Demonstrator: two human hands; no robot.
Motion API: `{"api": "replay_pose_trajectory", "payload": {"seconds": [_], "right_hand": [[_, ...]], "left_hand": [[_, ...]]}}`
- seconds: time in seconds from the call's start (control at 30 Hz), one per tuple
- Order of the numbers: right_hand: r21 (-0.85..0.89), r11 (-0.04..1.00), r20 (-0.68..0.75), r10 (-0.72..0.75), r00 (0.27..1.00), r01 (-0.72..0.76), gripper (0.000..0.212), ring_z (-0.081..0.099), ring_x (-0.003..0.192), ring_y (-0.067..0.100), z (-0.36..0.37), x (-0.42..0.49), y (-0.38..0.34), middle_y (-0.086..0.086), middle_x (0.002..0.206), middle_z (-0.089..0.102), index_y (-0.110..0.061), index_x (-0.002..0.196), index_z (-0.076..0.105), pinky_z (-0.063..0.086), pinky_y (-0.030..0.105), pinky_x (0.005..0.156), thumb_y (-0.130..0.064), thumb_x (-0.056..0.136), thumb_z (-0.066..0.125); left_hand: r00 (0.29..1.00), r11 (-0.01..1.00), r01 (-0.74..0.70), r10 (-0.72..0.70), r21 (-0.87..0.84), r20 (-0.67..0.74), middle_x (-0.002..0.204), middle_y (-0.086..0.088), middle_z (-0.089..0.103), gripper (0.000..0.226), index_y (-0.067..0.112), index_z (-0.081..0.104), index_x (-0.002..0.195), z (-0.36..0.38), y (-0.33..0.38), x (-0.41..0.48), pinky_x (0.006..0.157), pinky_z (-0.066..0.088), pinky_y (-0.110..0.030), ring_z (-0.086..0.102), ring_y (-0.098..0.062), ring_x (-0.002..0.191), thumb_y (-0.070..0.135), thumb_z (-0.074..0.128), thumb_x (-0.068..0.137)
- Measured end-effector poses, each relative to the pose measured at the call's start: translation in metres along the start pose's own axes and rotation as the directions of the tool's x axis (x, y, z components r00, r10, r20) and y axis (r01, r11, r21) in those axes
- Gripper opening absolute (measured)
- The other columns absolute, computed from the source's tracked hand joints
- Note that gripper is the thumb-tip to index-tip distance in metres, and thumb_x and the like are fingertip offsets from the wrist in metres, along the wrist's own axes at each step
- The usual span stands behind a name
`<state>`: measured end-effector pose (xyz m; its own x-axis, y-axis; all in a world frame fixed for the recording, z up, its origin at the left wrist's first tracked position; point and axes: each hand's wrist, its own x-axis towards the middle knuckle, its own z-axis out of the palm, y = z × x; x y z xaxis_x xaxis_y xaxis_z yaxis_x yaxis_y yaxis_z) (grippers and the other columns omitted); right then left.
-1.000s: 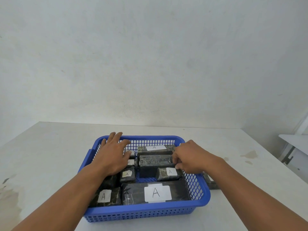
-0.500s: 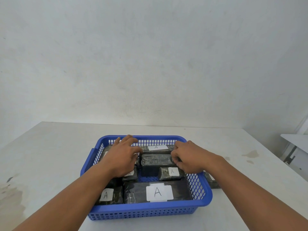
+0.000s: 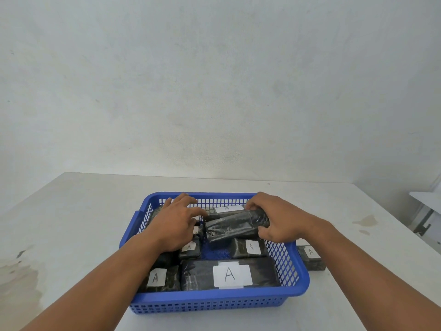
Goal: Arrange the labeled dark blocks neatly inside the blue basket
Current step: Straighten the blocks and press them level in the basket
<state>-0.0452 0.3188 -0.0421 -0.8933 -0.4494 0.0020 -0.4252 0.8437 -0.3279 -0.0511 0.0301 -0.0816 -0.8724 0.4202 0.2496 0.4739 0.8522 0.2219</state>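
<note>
A blue mesh basket [image 3: 214,298] sits on the white table and holds several dark wrapped blocks with white "A" labels. My right hand [image 3: 279,218] grips the right end of a long dark block [image 3: 232,225], which is lifted and tilted above the basket's middle. My left hand [image 3: 175,223] hovers with fingers spread at that block's left end, over smaller blocks. A large labeled block [image 3: 230,274] lies along the near wall, with a small one [image 3: 162,278] to its left. Another small block [image 3: 250,247] rests under the lifted one.
One labeled dark block [image 3: 311,256] lies on the table just outside the basket's right wall. Stains mark the table at the left [image 3: 19,271] and far right [image 3: 365,220]. A white wall rises behind the table, and other furniture [image 3: 427,211] stands at the right edge.
My right hand has taken hold of the long middle block and raised its right end off the basket floor. My left hand slid back toward that block's left end.
</note>
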Motion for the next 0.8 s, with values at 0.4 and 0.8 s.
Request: {"api": "replay_pose_trajectory", "payload": {"seconds": [0.4, 0.8], "right_hand": [[0.449, 0.893, -0.216, 0.083, 0.973, 0.023, 0.031, 0.065, 0.101, 0.02, -0.006, -0.0047, 0.0046, -0.001, 0.115, 0.064, -0.029, 0.113, 0.062, 0.054, 0.035, 0.08, -0.005, 0.094, 0.056], [0.744, 0.661, -0.375, 0.301, 0.877, 0.091, 0.02, 0.064, 0.104, 0.019, -0.0072, 0.0038, -0.003, 0.001, 0.111, 0.069, -0.019, 0.112, 0.071, 0.054, 0.029, 0.086, -0.025, 0.1, 0.056]], "left_hand": [[1.0, 0.999, 0.017, -0.017, -0.049, -0.01, 0.143, 0.002, 0.044, 0.036, 0.032, 0.058, 0.13, 0.0041, -0.0039, 0.0002, 0.114, 0.029, -0.039, 0.037, -0.019, 0.136, 0.022, 0.051, 0.097], [0.977, 0.991, 0.008, -0.037, -0.136, -0.21, 0.13, 0.008, 0.049, 0.039, 0.023, 0.056, 0.131, -0.0008, -0.0046, -0.0002, 0.093, 0.045, -0.029, 0.051, -0.011, 0.101, 0.018, 0.056, 0.092]]}}
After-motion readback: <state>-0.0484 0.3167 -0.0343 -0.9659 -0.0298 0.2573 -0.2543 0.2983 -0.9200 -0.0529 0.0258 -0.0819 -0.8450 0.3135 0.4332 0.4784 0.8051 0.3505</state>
